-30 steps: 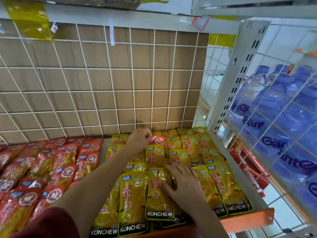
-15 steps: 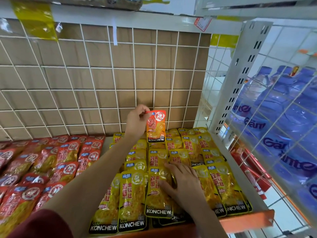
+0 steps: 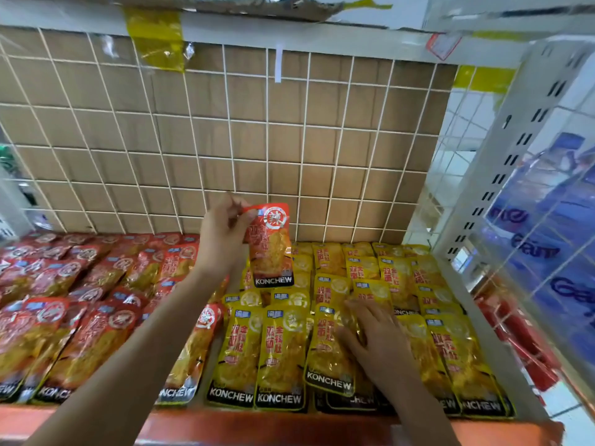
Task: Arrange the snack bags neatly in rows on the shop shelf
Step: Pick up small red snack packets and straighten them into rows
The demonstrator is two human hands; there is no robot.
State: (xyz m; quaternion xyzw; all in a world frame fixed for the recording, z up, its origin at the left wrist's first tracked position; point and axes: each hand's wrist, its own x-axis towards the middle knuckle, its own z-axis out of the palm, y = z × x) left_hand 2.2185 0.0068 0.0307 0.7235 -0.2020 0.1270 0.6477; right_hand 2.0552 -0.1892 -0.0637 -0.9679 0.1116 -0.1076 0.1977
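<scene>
Obs., head view. Some motion blur at the right edge.

- Left grip [image 3: 225, 236]: raised above the shelf, thumb and fingers pinching the top left corner of one red snack bag [image 3: 272, 249]. The bag hangs upright, "KONCHEW" band at the bottom, clear of the stock below and in front of the wire grid back panel [image 3: 289, 140].
- Right grip [image 3: 376, 346]: released, fingers straight and spread, palm down on the yellow snack bags [image 3: 402, 275]. It rests on the front rows, partly covering a front yellow bag [image 3: 328, 349] that sits slightly askew.
- Yellow bags: right part of the shelf, lying flat in overlapping rows from back to front.
- Red snack bags [image 3: 80, 300]: left part of the shelf, also flat and overlapping. One red bag [image 3: 199, 349] lies at the border, just beside the leftmost yellow column.
- Shelf front edge [image 3: 289, 426]: orange, under both forearms.
- Grid panel is backed by brown cardboard; a strip of yellow tape [image 3: 154, 37] is stuck at its top.
- Right side: white slotted upright [image 3: 502, 156]; behind the wire mesh, blue water bottles [image 3: 553, 220], blurred.
</scene>
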